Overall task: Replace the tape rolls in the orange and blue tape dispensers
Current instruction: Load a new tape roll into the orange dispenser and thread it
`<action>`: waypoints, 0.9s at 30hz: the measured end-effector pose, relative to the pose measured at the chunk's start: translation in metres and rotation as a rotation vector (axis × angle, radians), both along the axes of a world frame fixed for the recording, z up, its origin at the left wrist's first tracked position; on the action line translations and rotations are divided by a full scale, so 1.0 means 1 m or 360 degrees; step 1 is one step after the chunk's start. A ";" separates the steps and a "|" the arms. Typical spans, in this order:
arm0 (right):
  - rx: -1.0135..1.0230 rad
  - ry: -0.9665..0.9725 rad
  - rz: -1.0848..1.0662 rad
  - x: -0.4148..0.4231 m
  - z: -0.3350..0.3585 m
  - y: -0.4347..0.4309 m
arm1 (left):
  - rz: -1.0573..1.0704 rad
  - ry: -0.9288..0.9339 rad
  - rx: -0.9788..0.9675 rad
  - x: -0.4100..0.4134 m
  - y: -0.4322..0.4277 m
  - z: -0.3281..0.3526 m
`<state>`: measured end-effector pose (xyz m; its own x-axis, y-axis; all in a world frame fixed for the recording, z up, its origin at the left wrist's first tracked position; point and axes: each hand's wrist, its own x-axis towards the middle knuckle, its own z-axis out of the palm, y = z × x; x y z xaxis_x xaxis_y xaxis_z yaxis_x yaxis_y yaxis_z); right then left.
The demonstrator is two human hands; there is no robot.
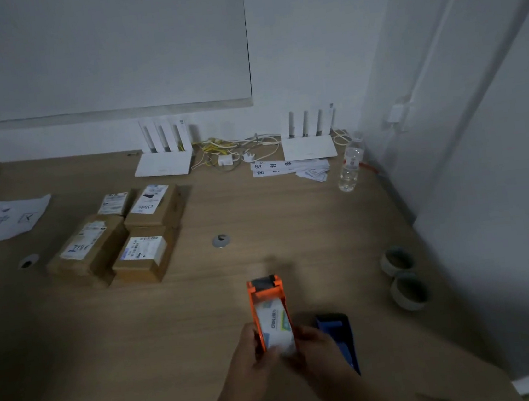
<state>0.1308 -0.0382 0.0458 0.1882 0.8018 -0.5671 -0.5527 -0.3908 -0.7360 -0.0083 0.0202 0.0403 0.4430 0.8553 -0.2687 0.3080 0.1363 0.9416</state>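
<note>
The light brown wood-grain tabletop (pixel 307 215) looks smooth and matt. The bright orange dispenser (pixel 260 294) and dark blue dispenser (pixel 341 333) look like hard plastic. The white tape roll's printed wrapper (pixel 276 326) looks slightly glossy. The brown boxes (pixel 155 262) are matt cardboard with white paper labels. The clear bottle (pixel 350 167) is shiny plastic.

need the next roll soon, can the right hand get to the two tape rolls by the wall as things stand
Probably yes, once freed. The right hand is busy on the orange dispenser; the tape rolls lie on its side, with only the blue dispenser and bare table between.
</note>
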 end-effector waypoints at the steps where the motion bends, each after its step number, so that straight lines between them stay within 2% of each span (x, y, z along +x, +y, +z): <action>1: -0.0011 0.0010 -0.0024 -0.002 -0.002 -0.001 | -0.0006 0.0028 -0.0011 -0.002 0.000 -0.008; 6: -0.0149 0.0114 -0.0225 -0.014 -0.030 0.001 | -0.0074 0.0170 -0.0062 -0.010 0.003 -0.041; 11: -0.0166 0.0174 -0.0339 -0.019 -0.056 -0.007 | -0.0193 0.0117 -0.0057 -0.013 0.005 -0.061; 21: -0.0337 0.0058 -0.0322 -0.022 -0.083 -0.018 | -0.0232 0.0070 -0.0123 -0.013 -0.001 -0.094; 27: -0.0540 0.0060 -0.0165 -0.019 -0.061 -0.015 | -0.0237 0.0137 -0.0162 -0.010 0.006 -0.095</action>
<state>0.1119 -0.0536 -0.0147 0.2329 0.5443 -0.8059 -0.6265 -0.5498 -0.5524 -0.0180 0.0263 -0.0547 0.5342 0.7484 -0.3931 0.4108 0.1766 0.8945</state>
